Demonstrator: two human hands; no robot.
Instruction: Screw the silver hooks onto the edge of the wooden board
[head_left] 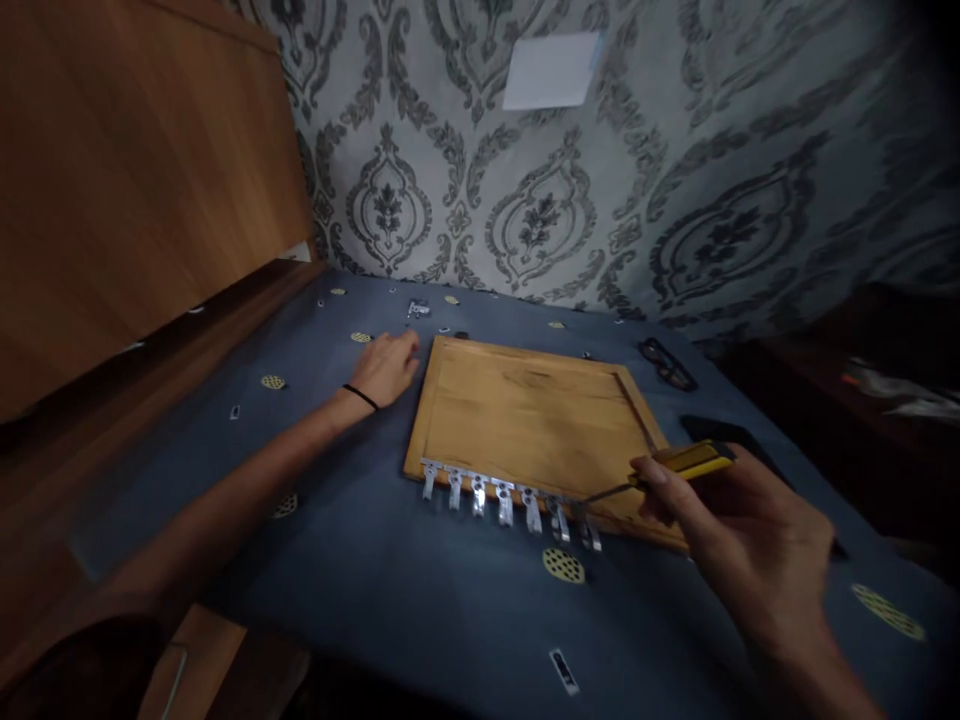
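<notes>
A wooden board point(525, 410) with a raised frame lies on a blue patterned tablecloth. Along its near edge sits a row of several silver metal clips point(504, 505) joined by a strip. My right hand point(757, 550) grips a screwdriver point(694, 459) by its yellow and black handle. The shaft slants left, its tip at the clips near the right end of the row. My left hand point(386, 368), with a black band on the wrist, is just beyond the board's left edge, fingers curled in. Whatever those fingers may hold is hidden.
Small metal pieces point(418, 308) lie beyond my left hand. Dark-framed glasses point(667, 364) rest at the back right, and a flat black object point(731, 437) lies partly behind my right hand. A wooden cabinet point(150, 150) stands left; the patterned wall point(450, 180) closes the back.
</notes>
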